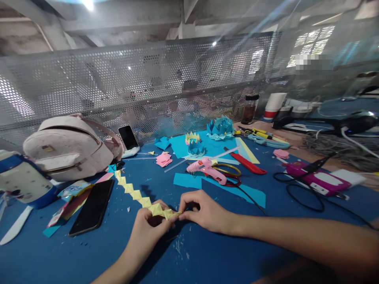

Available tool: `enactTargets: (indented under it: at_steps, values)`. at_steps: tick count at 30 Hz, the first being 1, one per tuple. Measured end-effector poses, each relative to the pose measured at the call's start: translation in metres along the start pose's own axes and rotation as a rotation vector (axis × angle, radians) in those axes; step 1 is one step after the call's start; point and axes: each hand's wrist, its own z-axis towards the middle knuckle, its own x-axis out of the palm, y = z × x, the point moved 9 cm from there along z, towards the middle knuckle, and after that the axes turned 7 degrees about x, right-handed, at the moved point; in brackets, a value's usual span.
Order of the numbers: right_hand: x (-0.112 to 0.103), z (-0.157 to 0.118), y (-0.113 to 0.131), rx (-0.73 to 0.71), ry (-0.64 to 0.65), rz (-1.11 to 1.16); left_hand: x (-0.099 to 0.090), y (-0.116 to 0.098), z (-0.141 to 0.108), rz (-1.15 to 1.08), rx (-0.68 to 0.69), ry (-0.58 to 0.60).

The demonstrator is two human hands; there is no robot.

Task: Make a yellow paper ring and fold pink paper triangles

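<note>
A zigzag strip of folded yellow paper (136, 195) runs from the upper left down to my hands, with a small blue folded piece (111, 169) by its far end. My left hand (154, 223) is closed on the strip near its lower right end. At that end, the thumb and fingers of my right hand (198, 209) pinch the tip of the strip. Beyond my hands lie a pink glue gun (205, 169) and a cut sheet of blue paper (187, 180).
A black phone (93, 207), a pale backpack (69, 148) and a blue-and-white bottle (23, 179) are at left. Behind stand blue paper flowers (220, 127). Red-handled scissors (247, 162), a purple device (318, 179) and its black cable lie at right.
</note>
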Motion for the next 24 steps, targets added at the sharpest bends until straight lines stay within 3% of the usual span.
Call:
enactTargets:
  at_steps: [14,24]
  values:
    - [-0.0065,0.0003,0.0024,-0.045,0.012,-0.001,-0.0086,-0.0019,-0.0035,-0.001,0.056,-0.062]
    - [-0.0057,0.0004,0.0032,-0.054,0.010,0.020,-0.0059,-0.0095,-0.0030,0.024,0.076,-0.025]
